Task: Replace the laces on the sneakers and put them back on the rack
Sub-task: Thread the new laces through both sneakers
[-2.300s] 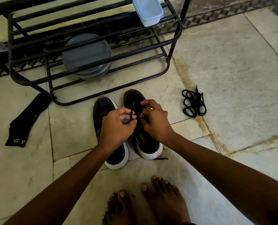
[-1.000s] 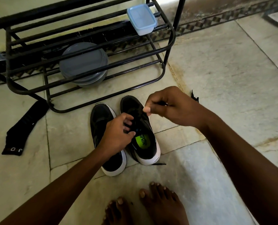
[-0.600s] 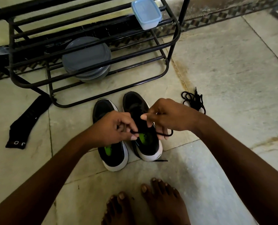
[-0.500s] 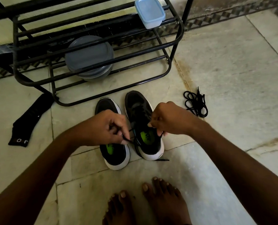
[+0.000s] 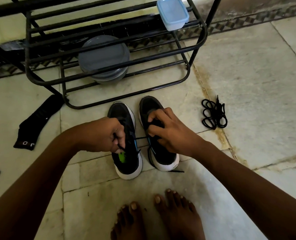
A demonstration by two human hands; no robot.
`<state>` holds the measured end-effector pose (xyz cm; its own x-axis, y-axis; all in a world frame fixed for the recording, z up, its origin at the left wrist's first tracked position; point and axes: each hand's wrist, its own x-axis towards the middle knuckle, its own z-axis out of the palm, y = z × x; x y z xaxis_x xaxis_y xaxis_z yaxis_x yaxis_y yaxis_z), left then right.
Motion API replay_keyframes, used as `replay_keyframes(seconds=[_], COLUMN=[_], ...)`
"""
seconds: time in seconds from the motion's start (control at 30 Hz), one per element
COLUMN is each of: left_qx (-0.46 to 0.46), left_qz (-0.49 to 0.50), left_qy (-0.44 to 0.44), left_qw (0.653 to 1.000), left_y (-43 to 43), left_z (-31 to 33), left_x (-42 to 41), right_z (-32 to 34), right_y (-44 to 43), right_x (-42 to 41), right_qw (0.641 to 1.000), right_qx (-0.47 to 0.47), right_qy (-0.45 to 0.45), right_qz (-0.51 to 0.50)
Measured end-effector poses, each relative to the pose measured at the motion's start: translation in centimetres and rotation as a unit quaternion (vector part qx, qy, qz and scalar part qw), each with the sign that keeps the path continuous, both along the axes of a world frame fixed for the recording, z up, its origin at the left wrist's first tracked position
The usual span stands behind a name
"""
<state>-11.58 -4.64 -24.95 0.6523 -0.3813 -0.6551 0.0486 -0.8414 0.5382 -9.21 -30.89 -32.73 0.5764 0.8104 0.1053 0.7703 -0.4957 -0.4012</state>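
Far on the left I see a black sock (image 5: 38, 122) lying flat on the floor (image 5: 256, 70). Behind it, farther off, stands the black metal rack (image 5: 28, 49). A grey round box (image 5: 104, 58) sits on its low shelf, and a small blue box (image 5: 172, 13) sits on a higher shelf at the right end.

Both sneakers stand side by side on the floor, just in front of the rack, toes pointing at it. They are not on the rack.

The left hand (image 5: 102, 134) is over the left sneaker (image 5: 128, 168). Its fingers are curled tight, and they pinch the end of a black lace (image 5: 140, 138). The lace runs tight from this hand across to the right sneaker (image 5: 166, 161).

The right hand (image 5: 171, 134) is on top of the right sneaker. Its fingers are bent down and grip the shoe where the laces go. I cannot tell if it pinches the lace too.

To the right, well apart from the shoes, a spare lace (image 5: 213, 113) lies in a loose bundle on the floor.

Near me, two bare feet (image 5: 161, 217) stand on the floor.
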Motion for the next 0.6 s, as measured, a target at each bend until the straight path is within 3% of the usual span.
replay_keyframes(seconds=[0.23,0.37,0.5,0.6], left_qx=[0.01,-0.012,-0.017,-0.046], left_qz=[-0.015,-0.028,-0.108,-0.062], left_qy=[0.022,0.065,0.101,0.089], left_qw=[1.0,0.997,0.989,0.993], left_y=[-0.4,-1.8,-3.0,-3.1], left_z=[-0.3,-0.4,-0.6,-0.3], left_x=[-0.1,-0.5,-0.5,0.3], right_z=[-1.2,-0.7,-0.4,0.1], right_y=[-0.1,-1.0,-3.2,-4.8], right_x=[0.0,0.1,0.2,0.7], right_qw=[0.999,0.991,0.953,0.909], right_qx=[0.024,0.096,0.176,0.224], right_qy=[0.018,0.087,0.188,0.275], right_qz=[0.017,-0.042,-0.159,-0.218])
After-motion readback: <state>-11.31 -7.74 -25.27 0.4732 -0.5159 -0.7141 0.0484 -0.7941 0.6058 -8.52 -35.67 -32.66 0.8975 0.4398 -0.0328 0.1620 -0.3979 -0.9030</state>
